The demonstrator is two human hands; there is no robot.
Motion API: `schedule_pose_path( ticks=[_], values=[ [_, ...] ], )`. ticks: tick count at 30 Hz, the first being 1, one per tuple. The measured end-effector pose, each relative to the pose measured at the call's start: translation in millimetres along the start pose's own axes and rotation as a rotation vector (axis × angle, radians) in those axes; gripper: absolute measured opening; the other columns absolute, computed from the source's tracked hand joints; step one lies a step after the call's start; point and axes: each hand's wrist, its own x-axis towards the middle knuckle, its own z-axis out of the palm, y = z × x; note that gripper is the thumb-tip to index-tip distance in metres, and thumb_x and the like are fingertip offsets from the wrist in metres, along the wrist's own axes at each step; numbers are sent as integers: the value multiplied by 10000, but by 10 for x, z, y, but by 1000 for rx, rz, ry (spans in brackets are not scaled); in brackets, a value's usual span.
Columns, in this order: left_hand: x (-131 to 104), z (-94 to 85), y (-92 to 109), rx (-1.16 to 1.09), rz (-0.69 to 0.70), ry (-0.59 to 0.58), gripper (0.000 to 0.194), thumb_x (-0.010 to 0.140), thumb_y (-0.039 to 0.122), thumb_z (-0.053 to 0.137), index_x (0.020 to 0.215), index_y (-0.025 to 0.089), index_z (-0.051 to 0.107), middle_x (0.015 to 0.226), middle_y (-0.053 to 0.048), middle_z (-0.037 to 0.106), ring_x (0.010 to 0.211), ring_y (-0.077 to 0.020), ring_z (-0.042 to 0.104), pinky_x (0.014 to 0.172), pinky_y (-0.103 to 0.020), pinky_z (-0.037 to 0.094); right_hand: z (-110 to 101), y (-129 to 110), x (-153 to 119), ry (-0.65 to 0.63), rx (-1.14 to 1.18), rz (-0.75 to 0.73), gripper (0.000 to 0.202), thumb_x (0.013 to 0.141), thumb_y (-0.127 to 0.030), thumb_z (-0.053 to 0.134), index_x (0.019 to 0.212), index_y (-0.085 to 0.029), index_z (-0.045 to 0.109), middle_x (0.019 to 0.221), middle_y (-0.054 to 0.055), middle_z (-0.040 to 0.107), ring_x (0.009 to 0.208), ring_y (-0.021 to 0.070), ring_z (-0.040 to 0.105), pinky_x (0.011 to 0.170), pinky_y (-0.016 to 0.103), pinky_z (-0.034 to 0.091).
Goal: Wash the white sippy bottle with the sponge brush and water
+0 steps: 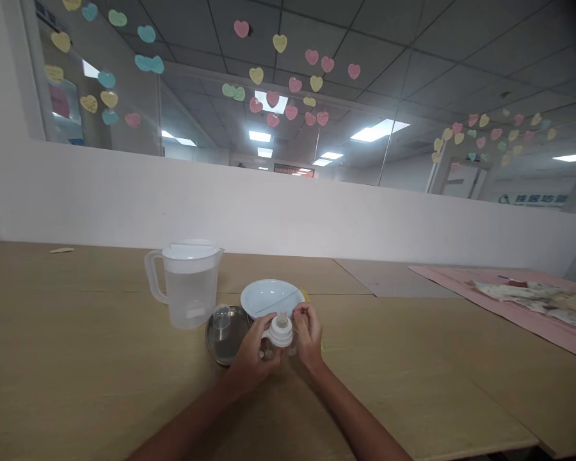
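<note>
From my remote station I view a brown wooden table (100, 378), its top crossed by thin seams. Directly on it rest a lidded, translucent pitcher (191, 288) at the left; a round metal tray (216, 349) beside it; and a white dish (271, 296) just beyond the tray. A gray sheet (398, 282) and pink cloth (441, 288) cover parts of the right side; a small pale strip (62, 250) lies far left.

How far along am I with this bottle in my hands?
The clear cover, likely the bottle's, is already off, resting on the metal tray. In hand is the bottle, its teat exposed; your left hand grips it, your right hand is beside it. Putting the cover back on probably remains; I can't tell whether the bottle needs filling.
</note>
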Motion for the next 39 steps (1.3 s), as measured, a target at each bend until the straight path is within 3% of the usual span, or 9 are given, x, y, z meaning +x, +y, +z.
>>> schedule_pose_path(
  ticks=[5, 10, 14, 19, 26, 29, 33, 36, 39],
  values=[
    [7, -19, 5, -81, -126, -6, 549, 703, 197, 547, 1230, 176, 393, 1175, -98, 547, 1010, -220, 545, 801, -304, 461, 3, -15, -30, -109, 30, -66, 264, 824, -343, 417, 953, -174, 573, 913, 72, 602, 864, 194, 554, 767, 326, 426],
    [25, -44, 11, -114, -224, -56, 642, 721, 253, 554, 1304, 182, 294, 1150, -96, 579, 913, -193, 589, 802, -307, 455, -28, 27, -37, 16, 8, 35, 221, 800, -300, 417, 865, -167, 581, 697, 19, 580, 629, 151, 541, 610, 275, 432],
    [40, -59, 28, -175, -238, -26, 619, 729, 261, 549, 1299, 188, 321, 1156, -102, 578, 952, -206, 581, 819, -316, 449, -21, -7, -25, 15, -2, 52, 229, 734, -238, 416, 881, -179, 581, 755, 15, 585, 703, 159, 545, 658, 280, 430],
    [44, -63, 35, -212, -252, -23, 595, 720, 264, 567, 1274, 179, 368, 1173, -108, 562, 1017, -225, 550, 836, -321, 441, 43, -56, -58, -119, 42, 43, 286, 701, -181, 375, 904, -188, 577, 878, 36, 601, 839, 180, 543, 738, 301, 423],
    [50, -46, -24, -272, -248, -69, 551, 744, 267, 559, 1265, 177, 405, 1210, -94, 541, 1051, -219, 528, 870, -331, 431, -33, -62, -48, -83, -155, -94, 107, 733, -228, 436, 762, -193, 533, 742, 12, 523, 745, 173, 495, 706, 316, 401],
    [59, -58, -28, -279, -227, -91, 507, 759, 301, 554, 1238, 160, 461, 1178, -90, 569, 1015, -224, 546, 854, -335, 443, -3, -60, -72, -62, -154, -101, 65, 730, -244, 462, 747, -198, 504, 837, 31, 518, 856, 194, 500, 765, 346, 401],
    [70, -92, -9, -309, -196, -69, 493, 752, 335, 578, 1214, 178, 507, 1158, -56, 593, 1045, -240, 538, 879, -319, 437, 69, -49, -100, -128, 87, 78, 206, 740, -221, 454, 946, -218, 442, 1132, 70, 495, 937, 186, 524, 783, 351, 434],
    [84, -126, -1, -283, -221, -46, 487, 759, 358, 569, 1213, 188, 514, 1184, -49, 582, 1035, -240, 549, 874, -330, 445, 68, -66, -73, -285, 224, 173, 335, 768, -221, 458, 1092, -230, 371, 1063, 66, 566, 916, 179, 558, 795, 352, 447],
    [98, -142, -4, -215, -232, -33, 516, 725, 340, 607, 1209, 189, 516, 1200, -58, 573, 1043, -241, 550, 874, -339, 448, 54, -113, -24, -310, 139, 138, 385, 744, -251, 535, 1105, -217, 405, 951, 47, 589, 893, 185, 557, 801, 348, 446]
  ],
)
